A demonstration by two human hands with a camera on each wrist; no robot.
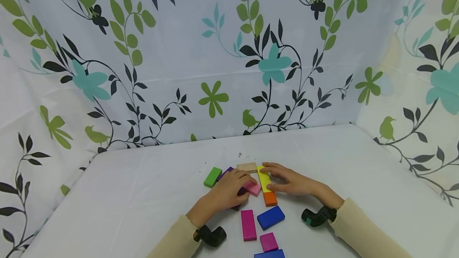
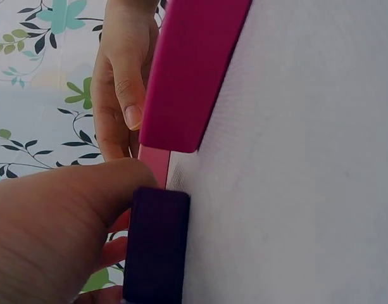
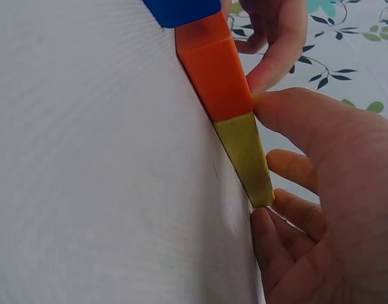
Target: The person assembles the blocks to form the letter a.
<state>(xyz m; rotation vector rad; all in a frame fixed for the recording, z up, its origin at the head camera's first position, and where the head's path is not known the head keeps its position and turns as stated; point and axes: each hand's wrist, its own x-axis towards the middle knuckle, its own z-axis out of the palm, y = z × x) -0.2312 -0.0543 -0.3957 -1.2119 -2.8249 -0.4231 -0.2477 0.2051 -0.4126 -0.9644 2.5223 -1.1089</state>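
Observation:
My left hand (image 1: 229,188) pinches a pink block (image 1: 252,188) between its thumb and fingers, low over the table. A dark purple block (image 2: 157,244) lies under that hand, mostly hidden in the head view. My right hand (image 1: 292,180) holds a yellow block (image 1: 264,179), its thumb against the near right side and its fingers around the far end. An orange block (image 1: 270,199) touches the yellow one's near end. Beyond the left hand, a tan block (image 1: 246,167), a purple block (image 1: 225,173) and a green block (image 1: 213,177) form a curved row.
Nearer me lie a long magenta block (image 1: 248,225), a blue block (image 1: 271,217), a short magenta block (image 1: 269,242) and another blue block (image 1: 269,254). They lie on a white table (image 1: 143,202). A patterned curtain (image 1: 215,59) hangs behind it.

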